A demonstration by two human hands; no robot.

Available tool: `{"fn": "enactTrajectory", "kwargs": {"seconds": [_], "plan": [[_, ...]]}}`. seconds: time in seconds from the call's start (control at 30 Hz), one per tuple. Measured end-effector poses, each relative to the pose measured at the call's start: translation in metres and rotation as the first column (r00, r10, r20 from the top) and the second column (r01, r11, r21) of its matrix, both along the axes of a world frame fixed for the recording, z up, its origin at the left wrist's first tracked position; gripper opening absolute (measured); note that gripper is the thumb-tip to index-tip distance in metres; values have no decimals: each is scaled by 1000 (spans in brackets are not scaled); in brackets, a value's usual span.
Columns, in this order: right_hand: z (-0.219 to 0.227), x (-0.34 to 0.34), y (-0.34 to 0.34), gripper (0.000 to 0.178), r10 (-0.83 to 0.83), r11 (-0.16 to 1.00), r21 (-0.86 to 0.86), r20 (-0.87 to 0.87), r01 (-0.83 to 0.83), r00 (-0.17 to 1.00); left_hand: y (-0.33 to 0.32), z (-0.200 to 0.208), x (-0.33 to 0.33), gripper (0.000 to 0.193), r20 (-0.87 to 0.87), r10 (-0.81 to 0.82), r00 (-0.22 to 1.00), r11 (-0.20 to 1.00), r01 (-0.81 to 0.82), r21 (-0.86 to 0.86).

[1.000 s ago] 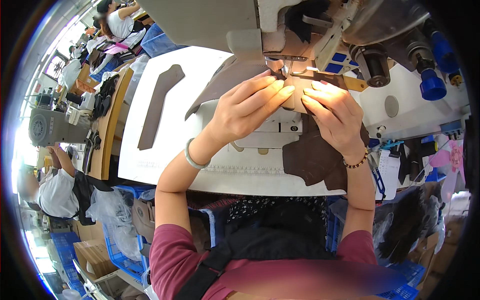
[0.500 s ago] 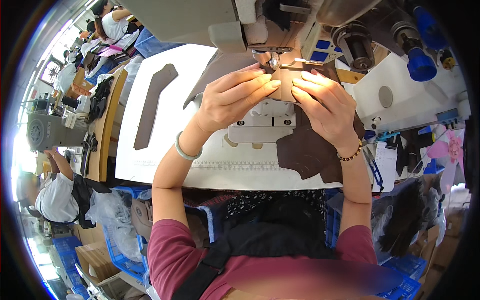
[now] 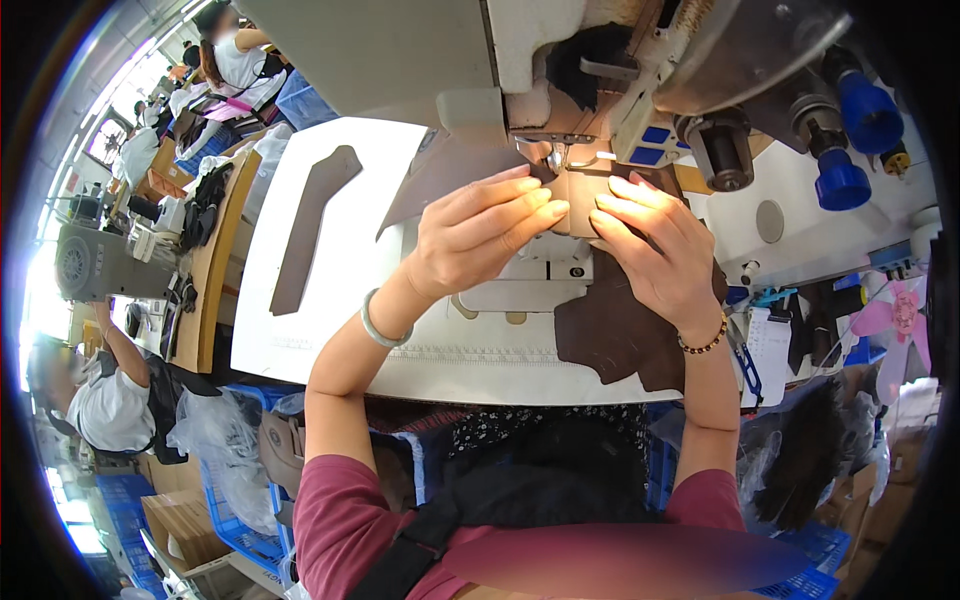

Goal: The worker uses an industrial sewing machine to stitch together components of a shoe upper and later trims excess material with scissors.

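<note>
Under the lit needle area of the sewing machine [image 3: 556, 152], a brown leather-like piece [image 3: 580, 192] is held between both of my hands. My left hand [image 3: 482, 228] has its fingers together on the piece's left edge, fingertips just in front of the presser foot. On the right edge, my right hand [image 3: 662, 240] grips with bent fingers, its thumb mostly hidden. More dark brown material [image 3: 618, 325] spreads over the table below my right hand. A greyish-brown panel [image 3: 440, 178] lies to the left of the needle, partly behind my left hand.
A long angled brown strip [image 3: 312, 235] lies at the left of the white table [image 3: 400, 385]. Blue-capped machine parts [image 3: 842, 180] hang at upper right. Blue snips [image 3: 746, 368] and a white paper pad [image 3: 768, 350] are at right. Co-workers [image 3: 112, 400] sit at left.
The whole view has shifted, so the table and machine appear lower. Both hands keep hold of the brown piece near the presser foot, with little movement relative to the machine.
</note>
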State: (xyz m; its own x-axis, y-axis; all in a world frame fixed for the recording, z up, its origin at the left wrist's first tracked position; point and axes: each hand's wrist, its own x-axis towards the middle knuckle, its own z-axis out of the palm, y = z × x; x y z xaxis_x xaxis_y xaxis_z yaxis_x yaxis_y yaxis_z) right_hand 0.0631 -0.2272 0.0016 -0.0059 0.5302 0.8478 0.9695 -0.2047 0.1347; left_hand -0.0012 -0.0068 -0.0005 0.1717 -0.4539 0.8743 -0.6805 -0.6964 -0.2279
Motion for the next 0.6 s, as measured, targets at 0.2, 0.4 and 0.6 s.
{"fn": "enactTrajectory", "kwargs": {"seconds": [0.2, 0.4, 0.6], "plan": [[-1, 1, -1, 18, 16, 1000, 8, -38, -15, 999, -1, -2, 1, 27, -14, -7, 1000, 1000, 7, -10], [-1, 2, 1, 18, 38, 999, 28, -36, -37, 999, -1, -3, 7, 29, 49, 18, 999, 999, -16, -36], [0, 0, 1, 18, -12, 999, 37, -30, 13, 999, -2, -3, 6, 27, 16, 1, 1000, 997, 0, -72]]}}
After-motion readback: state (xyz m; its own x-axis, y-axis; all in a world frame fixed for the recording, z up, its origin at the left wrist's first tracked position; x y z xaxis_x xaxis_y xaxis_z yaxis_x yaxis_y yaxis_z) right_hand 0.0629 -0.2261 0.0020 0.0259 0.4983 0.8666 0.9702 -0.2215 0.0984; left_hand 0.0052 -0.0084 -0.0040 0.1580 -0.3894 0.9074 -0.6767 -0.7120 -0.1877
